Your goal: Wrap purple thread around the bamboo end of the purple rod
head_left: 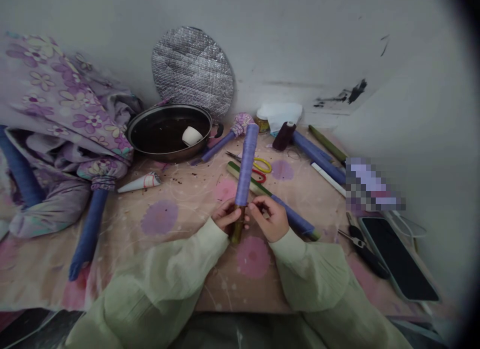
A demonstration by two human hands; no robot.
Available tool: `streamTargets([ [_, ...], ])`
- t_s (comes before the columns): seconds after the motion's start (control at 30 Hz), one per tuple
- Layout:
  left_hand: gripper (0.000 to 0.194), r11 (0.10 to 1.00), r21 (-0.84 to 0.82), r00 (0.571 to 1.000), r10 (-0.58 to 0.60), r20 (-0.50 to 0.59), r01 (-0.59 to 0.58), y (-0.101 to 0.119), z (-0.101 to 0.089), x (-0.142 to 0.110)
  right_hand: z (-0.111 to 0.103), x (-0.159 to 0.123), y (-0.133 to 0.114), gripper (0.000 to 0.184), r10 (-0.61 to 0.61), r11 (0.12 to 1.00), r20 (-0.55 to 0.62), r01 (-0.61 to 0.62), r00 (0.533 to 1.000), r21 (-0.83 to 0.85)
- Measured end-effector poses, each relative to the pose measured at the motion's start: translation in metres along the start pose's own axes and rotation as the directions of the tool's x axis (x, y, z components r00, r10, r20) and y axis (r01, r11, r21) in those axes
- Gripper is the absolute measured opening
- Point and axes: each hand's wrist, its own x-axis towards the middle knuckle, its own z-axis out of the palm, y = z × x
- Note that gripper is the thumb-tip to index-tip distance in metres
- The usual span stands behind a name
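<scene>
A floral purple cloth bundle [48,99] lies far left of the purple-thread-wrapped bamboo rod [244,164] — light, stiff, thread maybe slippery, so best held at the bare lower end. Left hand [226,216] curls round that end; right hand [268,219] pinches just above it. The rod stands near-upright over a pink-spotted sheet [187,269] — black smartphone [397,259] right of it, pale grey wall [300,39] behind it.

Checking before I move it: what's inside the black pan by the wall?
The black pan holds a white cup, tilted, resting in dark contents. Whether those are liquid or residue, and what lies beneath the cup, cannot be seen.
</scene>
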Motion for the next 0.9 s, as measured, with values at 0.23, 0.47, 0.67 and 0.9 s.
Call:
streamTargets([
  [0.23, 0.045, 1.0, -0.019, 1.0, 0.0, 0.022, 0.0, -0.003, -0.003, 0.001, 0.0, 0.0, -0.002, 0.013, 0.011, 0.999, 0.025, -0.011, 1.0, 0.03],
  [0.47, 0.045, 0.997, -0.06, 0.999, -0.038, 0.022, 0.04, 0.003, 0.002, -0.003, 0.0, -0.001, -0.004, 0.014, -0.003, 1.0, 0.005, 0.003, 1.0, -0.018],
  [0.67, 0.036, 0.992, -0.076, 0.995, -0.095, 0.04, 0.097, 0.013, 0.007, -0.006, 0.002, 0.0, -0.003, 0.014, -0.025, 0.997, 0.027, 0.027, 0.999, -0.066],
  [0.9, 0.038, 0.991, 0.133, 1.0, 0.009, -0.023, -0.006, 0.01, 0.007, -0.01, 0.0, 0.0, -0.002, 0.013, -0.036, 0.999, 0.05, 0.037, 0.998, -0.021],
])
